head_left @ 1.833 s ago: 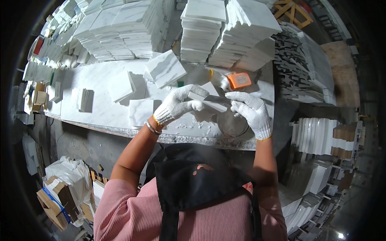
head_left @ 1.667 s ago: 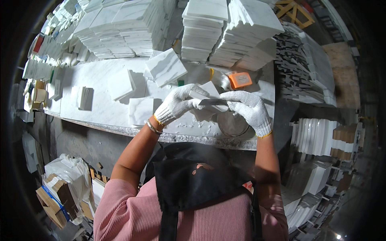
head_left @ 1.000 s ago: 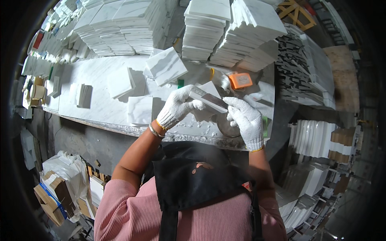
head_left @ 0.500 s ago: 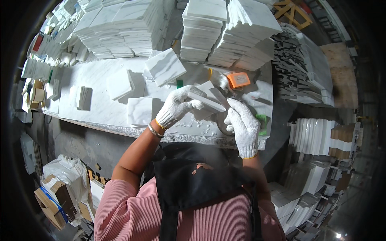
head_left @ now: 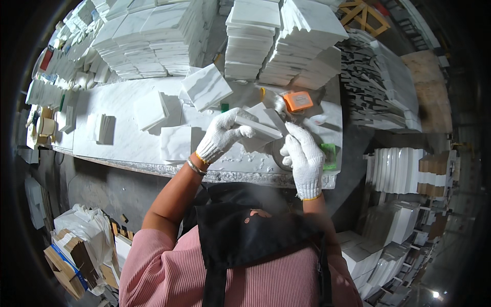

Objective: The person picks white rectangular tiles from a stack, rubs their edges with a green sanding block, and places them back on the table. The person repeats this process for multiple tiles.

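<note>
Near the surface's [head_left: 128, 148] front edge, the gloved left hand [head_left: 221, 135] closes its fingers on 1 white marble tile [head_left: 258, 125], held tilted above the surface. The gloved right hand [head_left: 305, 158], fingers loosely curled, holding nothing visible, sits just beside it. Behind, an orange rectangular block [head_left: 298, 101], then stacked tiles [head_left: 255, 41] along the far edge.

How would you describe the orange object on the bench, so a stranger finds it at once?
Start at the white marble bench and go to its far right end, below the tall tile stacks. The small orange block lies there, the only orange thing among white tiles.
</note>
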Demonstrator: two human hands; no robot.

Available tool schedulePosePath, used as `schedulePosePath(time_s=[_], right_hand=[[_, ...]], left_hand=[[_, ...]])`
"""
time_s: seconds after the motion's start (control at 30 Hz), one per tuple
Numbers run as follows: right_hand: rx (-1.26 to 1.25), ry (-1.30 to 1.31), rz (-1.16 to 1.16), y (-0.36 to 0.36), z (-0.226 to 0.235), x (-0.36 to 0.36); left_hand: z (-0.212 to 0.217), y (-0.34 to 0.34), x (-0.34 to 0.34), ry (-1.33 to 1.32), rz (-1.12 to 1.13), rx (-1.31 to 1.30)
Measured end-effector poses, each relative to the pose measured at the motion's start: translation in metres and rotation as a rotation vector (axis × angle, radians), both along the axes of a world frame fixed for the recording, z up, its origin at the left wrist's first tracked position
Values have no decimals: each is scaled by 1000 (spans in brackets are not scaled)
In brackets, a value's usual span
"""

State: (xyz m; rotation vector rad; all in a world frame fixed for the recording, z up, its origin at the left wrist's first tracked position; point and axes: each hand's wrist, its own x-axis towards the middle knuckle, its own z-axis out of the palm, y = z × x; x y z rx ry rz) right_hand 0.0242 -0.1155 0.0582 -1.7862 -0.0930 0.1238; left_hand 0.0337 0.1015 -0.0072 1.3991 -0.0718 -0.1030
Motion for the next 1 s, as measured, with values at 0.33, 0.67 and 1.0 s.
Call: schedulePosePath(time_s=[0.33,0.67,1.0], right_hand=[[1,-140,99,30,-3,-15],[-26,-28,10,-4,-1,-2],[82,-12,144,24,16,-10]], left_hand=[[-8,0,1,-16,-2,-41],[-5,-1,-2,-25,-29,2],[-9,3,5,-113,-50,4]])
